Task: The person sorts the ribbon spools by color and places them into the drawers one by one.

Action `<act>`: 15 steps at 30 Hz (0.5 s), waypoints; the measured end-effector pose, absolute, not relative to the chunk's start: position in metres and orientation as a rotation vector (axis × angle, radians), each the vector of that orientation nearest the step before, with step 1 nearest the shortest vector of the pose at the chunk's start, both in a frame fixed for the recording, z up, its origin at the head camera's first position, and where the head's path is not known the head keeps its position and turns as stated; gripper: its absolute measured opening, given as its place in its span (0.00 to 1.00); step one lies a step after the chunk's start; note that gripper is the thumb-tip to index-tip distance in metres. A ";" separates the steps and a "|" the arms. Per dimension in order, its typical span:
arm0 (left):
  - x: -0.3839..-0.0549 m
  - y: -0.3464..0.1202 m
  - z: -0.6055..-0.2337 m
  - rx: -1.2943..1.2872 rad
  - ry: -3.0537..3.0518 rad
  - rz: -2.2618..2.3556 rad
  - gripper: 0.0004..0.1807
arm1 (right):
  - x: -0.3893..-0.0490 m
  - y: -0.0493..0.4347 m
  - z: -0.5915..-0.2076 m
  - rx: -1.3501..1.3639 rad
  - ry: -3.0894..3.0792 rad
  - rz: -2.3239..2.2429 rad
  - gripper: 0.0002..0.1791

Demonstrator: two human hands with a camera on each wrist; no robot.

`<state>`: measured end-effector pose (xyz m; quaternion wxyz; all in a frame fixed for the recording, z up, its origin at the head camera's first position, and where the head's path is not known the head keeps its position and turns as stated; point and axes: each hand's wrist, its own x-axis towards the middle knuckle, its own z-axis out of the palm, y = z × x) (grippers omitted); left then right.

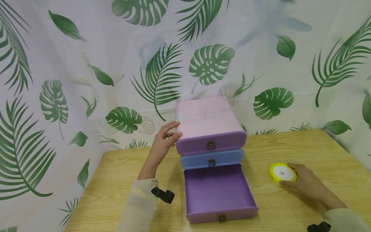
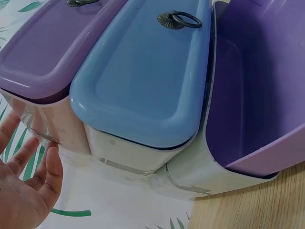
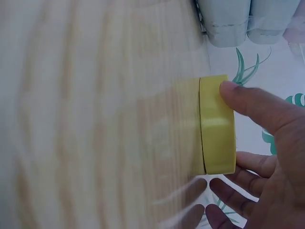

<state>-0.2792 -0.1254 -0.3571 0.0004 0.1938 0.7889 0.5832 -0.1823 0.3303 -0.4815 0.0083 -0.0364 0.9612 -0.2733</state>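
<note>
A small drawer cabinet (image 1: 203, 116) with a pink top stands on the table. Its top drawer (image 1: 200, 145) is purple and pushed in, the blue middle drawer (image 2: 143, 76) too, while the purple bottom drawer (image 1: 218, 190) is pulled far out. My left hand (image 1: 163, 141) touches the cabinet's upper left side with its fingertips, fingers loosely extended. Over to the right, my right hand (image 1: 308, 182) holds a yellow ribbon spool (image 1: 282, 173) with a white centre, thumb and fingers around its rim. Seen by the right wrist camera, the spool (image 3: 218, 125) lies flat at the wooden tabletop.
The wooden table (image 1: 116, 193) runs up to a wall cloth (image 1: 121, 64) printed with green leaves. Small round metal ring pulls (image 1: 212, 163) sit on the drawer fronts. A black strap (image 1: 163, 195) is around my left wrist.
</note>
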 end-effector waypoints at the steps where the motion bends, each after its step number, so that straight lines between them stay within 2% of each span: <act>1: -0.279 -0.126 -0.357 0.608 2.480 1.829 0.26 | -0.182 0.330 -0.481 -0.114 3.002 -0.855 0.51; 7: -0.280 -0.126 -0.356 0.620 2.471 1.830 0.26 | -0.177 0.322 -0.474 -0.143 2.976 -0.918 0.48; 15: -0.280 -0.127 -0.358 0.609 2.471 1.839 0.26 | -0.160 0.295 -0.442 -0.275 2.944 -1.049 0.44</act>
